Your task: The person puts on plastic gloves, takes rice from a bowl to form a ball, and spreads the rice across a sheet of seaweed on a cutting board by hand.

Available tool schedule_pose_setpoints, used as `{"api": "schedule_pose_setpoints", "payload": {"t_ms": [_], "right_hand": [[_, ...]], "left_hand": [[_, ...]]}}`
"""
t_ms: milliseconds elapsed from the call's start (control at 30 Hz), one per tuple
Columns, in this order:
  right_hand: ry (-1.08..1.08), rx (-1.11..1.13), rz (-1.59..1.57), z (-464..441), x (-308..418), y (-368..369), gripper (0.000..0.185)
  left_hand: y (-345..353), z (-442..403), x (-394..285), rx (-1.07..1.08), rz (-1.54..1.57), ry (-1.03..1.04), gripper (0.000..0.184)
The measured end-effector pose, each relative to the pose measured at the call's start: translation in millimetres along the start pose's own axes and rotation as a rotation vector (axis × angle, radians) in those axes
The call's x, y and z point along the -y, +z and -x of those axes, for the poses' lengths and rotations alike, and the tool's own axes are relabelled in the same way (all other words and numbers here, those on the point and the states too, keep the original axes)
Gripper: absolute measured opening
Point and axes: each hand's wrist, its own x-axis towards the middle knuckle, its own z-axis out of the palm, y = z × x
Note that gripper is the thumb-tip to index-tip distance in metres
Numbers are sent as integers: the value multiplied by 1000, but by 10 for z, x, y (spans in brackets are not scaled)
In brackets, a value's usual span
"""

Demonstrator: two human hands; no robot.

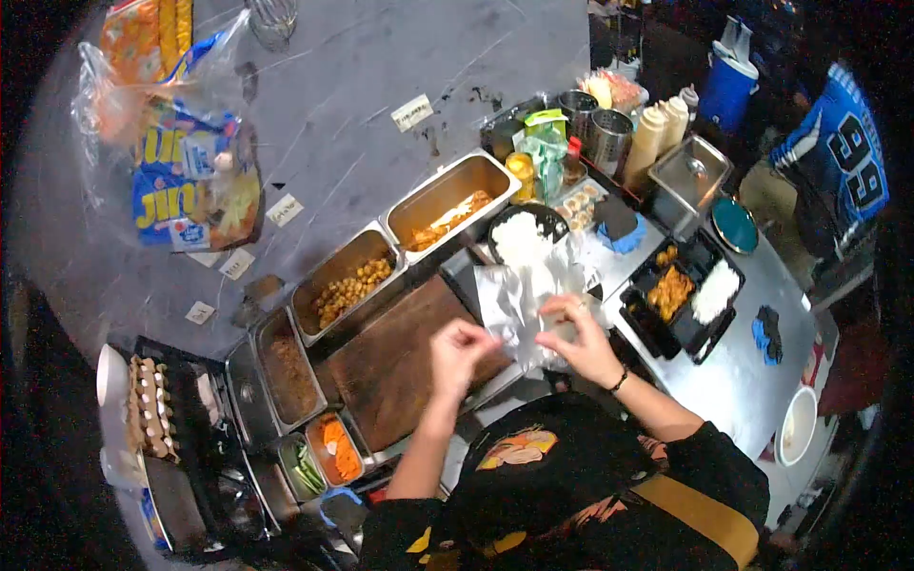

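A crinkled sheet of aluminum foil [514, 306] lies in front of my body, over the edge of the steel counter. My left hand [459, 357] pinches its near left edge between thumb and fingers. On the other side, my right hand [579, 344] curls its fingers and thumb onto the foil's right part. Just beyond the foil is a black container of white rice [522, 238], partly covered by it. To the right, an open black takeout box [703, 341] holds rice and orange-brown pieces of food. A brown flat board or griddle [409, 357] lies by my left hand.
Steel pans hold chickpea-like pieces [347, 293], saucy food [447, 224] and sliced carrots [335, 449]. Sauce bottles [647, 143] stand at the back right. An egg tray [152, 404] sits far left. A person in a blue jersey [847, 152] is at right.
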Motion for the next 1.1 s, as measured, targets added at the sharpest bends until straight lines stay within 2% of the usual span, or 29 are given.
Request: {"api": "schedule_pose_setpoints", "payload": {"t_ms": [67,100,133,200,267,300,367,400,467,500,533,600,667,767,800,833,867,900,933,967,1000,1033,1067,1100], "right_hand": [[298,186,-139,375,-64,358,30],[388,209,-250,557,-148,513,28],[479,229,-359,731,-229,638,26],[498,125,-367,996,-244,689,21],[685,-4,-504,1218,-199,522,14],[725,-40,-470,1331,-231,329,11],[610,-180,-390,1520,-242,-108,8],[667,-245,-327,1656,-339,-420,8],[643,-402,-279,1944,-503,-1043,10],[599,-631,-208,2043,-574,-1249,9],[611,-643,-116,2261,-778,-1638,6],[784,-767,-95,2723,-1132,-2278,6],[1057,-922,-25,3119,-1497,-2798,7],[1097,-934,90,3701,-2097,-3364,8],[1126,-1020,258,3775,-2189,-3444,9],[1155,-1099,427,3859,-2320,-3527,12],[1161,-1106,411,3905,-2480,-3616,12],[1140,-1091,555,3980,-2666,-3749,18],[1121,-1068,700,3997,-2581,-3743,25],[1058,-1097,700,4024,-2503,-3687,32],[1102,-1053,674,3983,-2345,-3673,49],[1065,-1128,816,3983,-2295,-3626,55],[1013,-1202,956,3947,-2254,-3568,61],[830,-1196,1095,3887,-2037,-3481,62]], "left_hand": [[-14,453,207,84,40,17,20],[-76,619,428,131,-32,-28,22],[-71,773,543,132,62,-44,23],[-138,970,646,93,84,-2,24],[-198,1090,684,14,387,-124,23],[-274,1106,810,25,428,-175,22],[-324,1144,791,71,405,-216,13],[-301,1155,713,72,355,-262,14],[-269,1157,708,132,357,-288,22],[-255,1162,801,156,407,-284,20],[-256,1155,808,211,346,-319,16],[-225,1145,813,333,311,-344,11],[-124,1137,815,397,310,-399,10],[138,1120,659,481,272,-477,12],[249,1115,575,498,242,-505,14],[336,1092,508,567,180,-470,19],[439,1077,444,573,164,-470,19],[564,1079,390,640,101,-428,22],[683,1095,361,706,39,-391,25],[790,1076,370,730,-9,-352,24],[909,1076,254,749,-147,-286,19],[985,1089,278,728,-233,-260,18],[1072,1100,295,700,-317,-225,17],[1170,1148,261,692,-328,-211,17]]}}
